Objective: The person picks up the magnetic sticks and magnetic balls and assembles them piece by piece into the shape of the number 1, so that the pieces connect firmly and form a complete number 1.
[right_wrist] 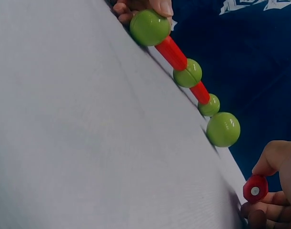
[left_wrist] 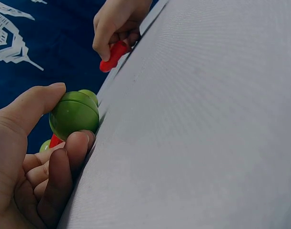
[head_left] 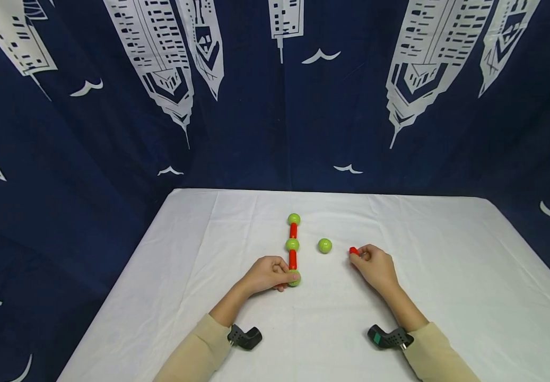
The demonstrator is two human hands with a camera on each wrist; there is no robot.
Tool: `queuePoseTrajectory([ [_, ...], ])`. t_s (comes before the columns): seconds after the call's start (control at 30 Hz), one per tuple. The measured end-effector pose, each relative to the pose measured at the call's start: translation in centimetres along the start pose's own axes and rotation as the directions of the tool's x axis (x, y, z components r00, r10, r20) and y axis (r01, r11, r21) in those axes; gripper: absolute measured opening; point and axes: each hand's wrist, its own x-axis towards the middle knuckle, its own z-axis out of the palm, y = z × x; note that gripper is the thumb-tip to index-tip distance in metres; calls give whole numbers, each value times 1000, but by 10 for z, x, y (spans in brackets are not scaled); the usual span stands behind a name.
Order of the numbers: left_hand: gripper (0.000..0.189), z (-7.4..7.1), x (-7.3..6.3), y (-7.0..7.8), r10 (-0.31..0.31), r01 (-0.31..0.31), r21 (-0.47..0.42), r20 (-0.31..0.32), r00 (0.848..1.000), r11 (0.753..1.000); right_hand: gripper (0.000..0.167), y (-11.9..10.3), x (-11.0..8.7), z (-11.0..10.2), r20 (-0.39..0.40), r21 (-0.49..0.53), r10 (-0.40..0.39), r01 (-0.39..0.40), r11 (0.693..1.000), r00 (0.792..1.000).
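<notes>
My left hand pinches the nearest green ball between thumb and fingers. That ball is the near end of a straight chain, where red rods alternate with green balls, up to the far ball. My right hand pinches a separate red rod by thumb and fingertips; a pale round spot shows on its end face. Between the chain and the right hand, a loose green ball sits on the table, apart from both.
A white cloth covers the table. Behind it hangs a dark blue curtain printed with white buildings. Black wrist devices are worn at both sleeves.
</notes>
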Motion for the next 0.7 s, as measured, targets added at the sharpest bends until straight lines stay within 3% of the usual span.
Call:
queuePoseTrajectory([
  [0.27,28,1,1,-2,2,-2,6,-6,1000,1000,26,-8,-5,-3,125,133,38,-55,990,991],
  [0.7,29,1,1,-1,7,-7,17,-5,1000,1000,29,-21,-19,-2,318,343,80,-193,919,945],
])
